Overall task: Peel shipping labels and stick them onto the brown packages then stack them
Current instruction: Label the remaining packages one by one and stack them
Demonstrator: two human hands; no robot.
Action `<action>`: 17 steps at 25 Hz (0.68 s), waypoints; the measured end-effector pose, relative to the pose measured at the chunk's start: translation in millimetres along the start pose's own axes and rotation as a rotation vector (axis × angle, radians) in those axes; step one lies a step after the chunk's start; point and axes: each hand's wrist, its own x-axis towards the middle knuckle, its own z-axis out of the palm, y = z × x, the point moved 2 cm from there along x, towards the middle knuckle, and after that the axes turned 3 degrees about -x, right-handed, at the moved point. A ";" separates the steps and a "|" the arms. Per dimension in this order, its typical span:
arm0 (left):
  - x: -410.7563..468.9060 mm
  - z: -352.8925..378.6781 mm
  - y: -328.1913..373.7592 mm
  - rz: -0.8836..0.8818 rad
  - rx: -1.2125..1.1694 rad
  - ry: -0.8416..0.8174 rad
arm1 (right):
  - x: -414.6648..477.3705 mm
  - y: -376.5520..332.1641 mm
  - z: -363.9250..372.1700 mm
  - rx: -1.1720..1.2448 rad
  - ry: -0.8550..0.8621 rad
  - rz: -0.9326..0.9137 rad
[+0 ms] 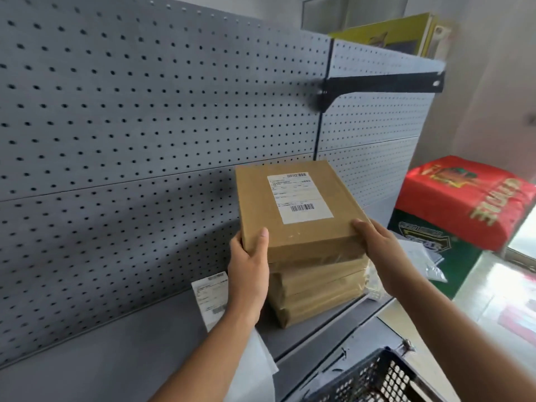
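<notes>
From where I stand, the flat brown cardboard package [255, 204] is at the top of a pile of several like brown packages [316, 288] on the grey metal shelf [139, 343], close against the grey perforated back panel [116, 111]. A white shipping label with barcodes [300, 198] is already stuck flat on its upper face. I cannot tell whether its full weight is down on the pile.

The left hand [249, 265] grips the near left corner, thumb on top and fingers curled out of sight at the side. The right hand [380, 250] holds the near right corner the same way, thumb on the top edge.

The package looks stiff and fairly light, with crisp edges and a dry card surface that should not slip. Its corners and short sides seem the best places to hold, away from the label. The packages beneath sit a little askew and carry shiny tape or film, so the pile may slide if nudged; squaring the top one would help.

Another white label sheet [208, 297] lies on the shelf just left of the pile.
</notes>
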 end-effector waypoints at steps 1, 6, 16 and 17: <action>2.6 7.8 -3.2 -0.005 0.017 0.000 | 9.5 2.3 -4.6 -0.015 -0.008 0.021; 3.8 31.2 -19.5 -0.002 0.147 -0.046 | 48.7 24.3 -18.2 -0.090 -0.058 0.100; 6.0 27.6 -18.4 -0.041 0.197 -0.124 | 69.2 17.5 -20.6 -0.224 -0.047 0.045; 7.0 21.1 -14.9 -0.029 0.248 -0.124 | 66.3 11.6 -20.6 -0.285 0.023 -0.027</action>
